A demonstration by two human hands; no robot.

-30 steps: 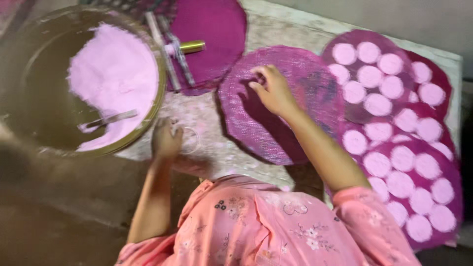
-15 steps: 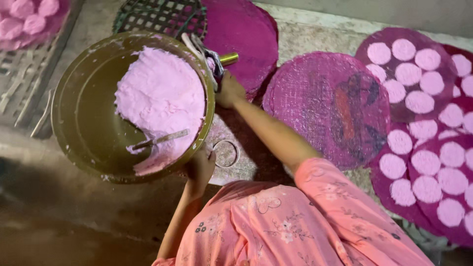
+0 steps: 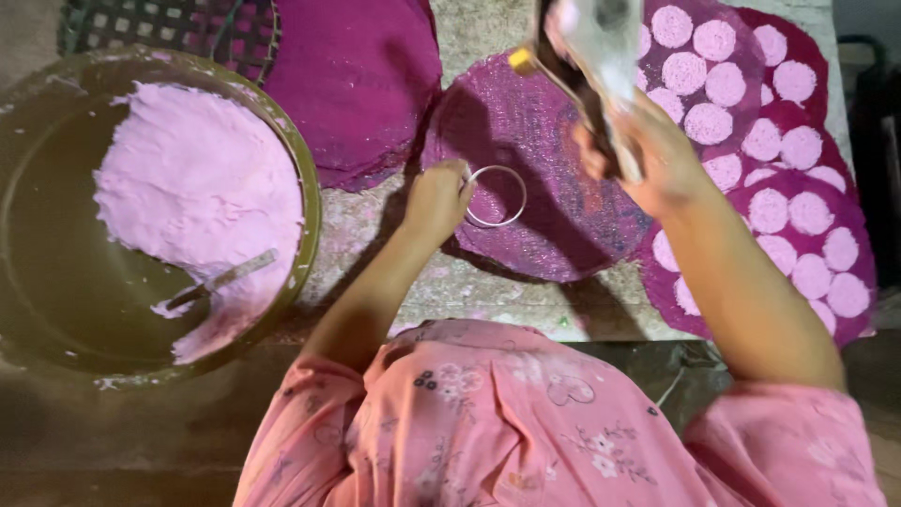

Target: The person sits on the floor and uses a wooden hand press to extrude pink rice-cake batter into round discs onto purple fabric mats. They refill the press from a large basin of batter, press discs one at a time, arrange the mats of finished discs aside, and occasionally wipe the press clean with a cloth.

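My left hand [image 3: 436, 197] pinches a thin metal ring [image 3: 524, 195] and rests it flat on an empty round purple mat [image 3: 554, 235]. My right hand [image 3: 652, 160] is raised over the mat's right side, shut on a flat metal blade tool [image 3: 591, 47] smeared with pink paste, its yellow end [image 3: 519, 61] pointing left. A wide brass-coloured bowl [image 3: 308, 202] at the left holds thick pink batter [image 3: 197, 178], with a spoon [image 3: 221, 280] lying in it.
Purple mats covered with several round pink discs [image 3: 751, 94] [image 3: 807, 253] overlap at the right. Another bare purple mat [image 3: 361, 75] lies at the top middle, over a dark woven grid [image 3: 141, 23]. Pale stone surface [image 3: 450, 282] shows between them.
My right hand took the blade tool from beside the bowl and lifted it over the empty mat. My left hand carried the ring from near the bowl onto that mat.
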